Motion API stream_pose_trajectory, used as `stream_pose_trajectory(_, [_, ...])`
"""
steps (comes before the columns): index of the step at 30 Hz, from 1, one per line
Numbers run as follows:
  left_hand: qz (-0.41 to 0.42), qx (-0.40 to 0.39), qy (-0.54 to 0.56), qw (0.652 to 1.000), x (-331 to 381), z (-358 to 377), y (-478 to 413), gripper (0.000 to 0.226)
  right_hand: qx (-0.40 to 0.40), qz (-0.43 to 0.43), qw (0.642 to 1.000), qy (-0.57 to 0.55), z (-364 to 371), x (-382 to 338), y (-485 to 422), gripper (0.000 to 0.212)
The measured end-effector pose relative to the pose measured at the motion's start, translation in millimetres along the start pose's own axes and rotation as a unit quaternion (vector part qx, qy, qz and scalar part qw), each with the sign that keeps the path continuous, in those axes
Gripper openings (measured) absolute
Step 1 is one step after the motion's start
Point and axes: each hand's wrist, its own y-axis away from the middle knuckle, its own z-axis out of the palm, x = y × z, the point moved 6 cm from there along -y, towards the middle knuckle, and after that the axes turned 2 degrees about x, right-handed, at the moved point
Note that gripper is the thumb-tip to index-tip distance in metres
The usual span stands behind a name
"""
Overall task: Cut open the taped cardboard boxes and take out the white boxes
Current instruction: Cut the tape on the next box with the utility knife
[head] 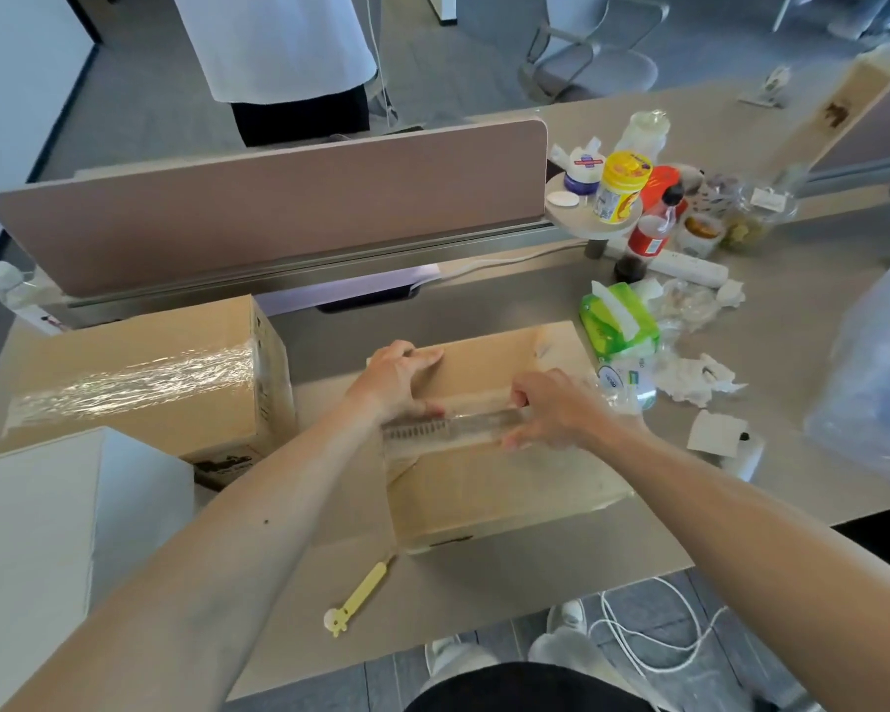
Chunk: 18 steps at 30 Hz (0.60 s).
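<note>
While both bare forearms reach forward from 7 and 5 o'clock and meet at mid-frame, a person's hands work at the top of a cardboard box [484, 485] standing on the grey surface [458, 593]. The left hand [399, 380] sits at the box's 10 o'clock corner, wrist bent, fingers laid over the far flap and thumb tucked down at the seam, pinching the flap between them. The right hand [551, 411] comes in palm down at the box's 2 o'clock side, fingers curled tight over the seam, where a strip of clear tape [463, 426] runs between the two hands. A second cardboard box [140, 372], its tape wrinkled and glinting, stands at 9 o'clock of the first. One white box [47, 531] is out on the surface at 8 o'clock. A slim yellow tool [358, 598] lies untouched at 6 o'clock, its tip just beside the box's near corner. A green tissue pack [620, 321] sits at 2 o'clock, bottles and jars [620, 190] cluster at 1 o'clock, and a divider panel [278, 208] closes the surface at 12 o'clock
</note>
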Motion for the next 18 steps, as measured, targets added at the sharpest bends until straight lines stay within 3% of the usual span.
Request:
stream_pose_trajectory(2, [-0.009,-0.010,-0.017,1.000,-0.8,-2.9,-8.9,0.098,0.032,-0.015,0.999,0.018,-14.6,-1.2,9.4,0.050])
stream_pose_trajectory(5, [-0.016,-0.032,-0.049,0.998,-0.6,-4.6,-13.5,0.099,0.017,-0.052,0.998,0.019,-24.0,-1.4,25.1,0.048])
stream_pose_trajectory(9, [-0.004,-0.016,-0.129,0.991,7.3,-4.5,-9.5,0.095,-0.079,-0.057,0.985,-0.143,-25.1,9.8,52.0,0.076])
stream_pose_trajectory(10, [0.000,-0.016,-0.141,0.990,10.1,-3.7,-8.8,0.098,-0.100,-0.041,0.982,-0.156,-23.1,15.3,60.1,0.073])
stream_pose_trajectory(13, [0.001,-0.032,-0.168,0.985,16.4,0.2,-6.8,0.126,-0.162,0.007,0.980,-0.117,-1.4,30.5,79.2,0.038])
stream_pose_trajectory(14, [0.002,-0.034,-0.184,0.982,17.9,1.4,-5.7,0.136,-0.166,0.024,0.982,-0.086,8.6,36.3,82.5,0.040])
stream_pose_trajectory(18, [0.007,-0.020,-0.207,0.978,18.1,3.6,-5.4,0.136,-0.065,0.103,0.991,-0.049,41.2,56.4,82.5,0.072])
